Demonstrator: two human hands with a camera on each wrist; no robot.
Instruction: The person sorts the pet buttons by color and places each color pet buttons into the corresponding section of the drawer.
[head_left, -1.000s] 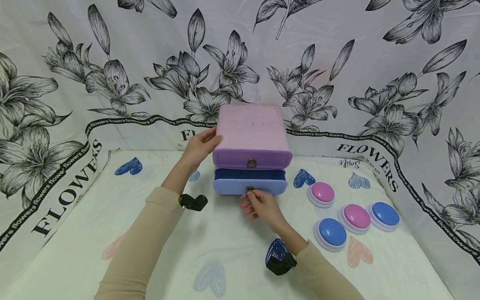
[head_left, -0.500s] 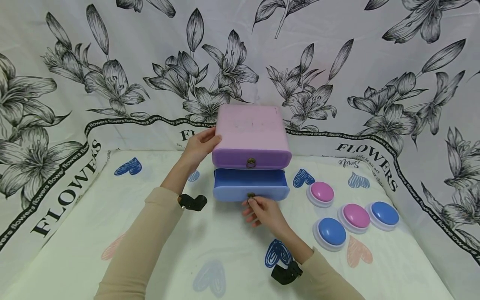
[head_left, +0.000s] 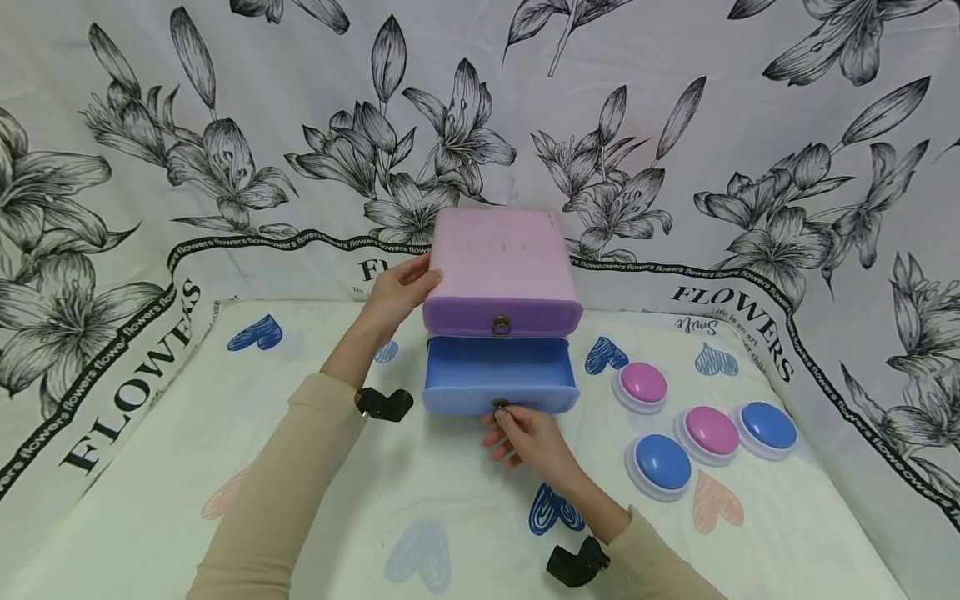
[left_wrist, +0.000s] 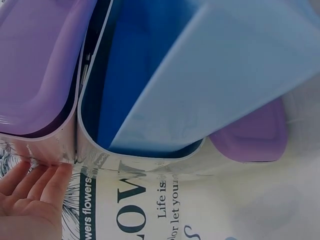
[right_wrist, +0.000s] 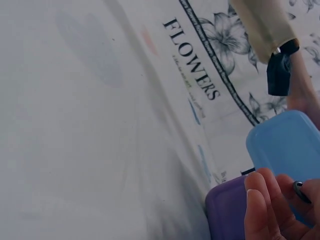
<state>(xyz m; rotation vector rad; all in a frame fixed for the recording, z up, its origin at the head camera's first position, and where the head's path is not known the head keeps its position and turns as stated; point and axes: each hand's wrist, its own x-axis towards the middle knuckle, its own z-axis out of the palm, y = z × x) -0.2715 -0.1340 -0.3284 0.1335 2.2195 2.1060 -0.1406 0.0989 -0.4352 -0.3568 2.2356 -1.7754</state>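
Note:
A small pink drawer cabinet (head_left: 498, 250) stands at the centre, with a purple upper drawer (head_left: 465, 317) pushed in. Below it, the blue drawer (head_left: 457, 400) is pulled well out, its blue inside showing. My right hand (head_left: 531, 437) pinches the blue drawer's ring pull (right_wrist: 298, 190) between thumb and forefinger, the other fingers hanging below. My left hand (head_left: 401, 292) rests against the cabinet's left side near the top, fingers fairly straight in the left wrist view. Another purple drawer (left_wrist: 255, 135), lower down, appears past the blue one there; the head view hides it.
Right of the cabinet lie two pink push lights (head_left: 643, 382) and two blue push lights (head_left: 663, 462), round with white bases. A white cloth (head_left: 337, 533) with printed hearts covers the surface. Behind stands a flower-printed fabric backdrop (head_left: 300, 125). Both wrists wear black camera mounts (head_left: 384, 404).
The blue drawer has slid out toward me with my right hand on its pull, uncovering more of its inside. My left hand has stayed on the cabinet's side.

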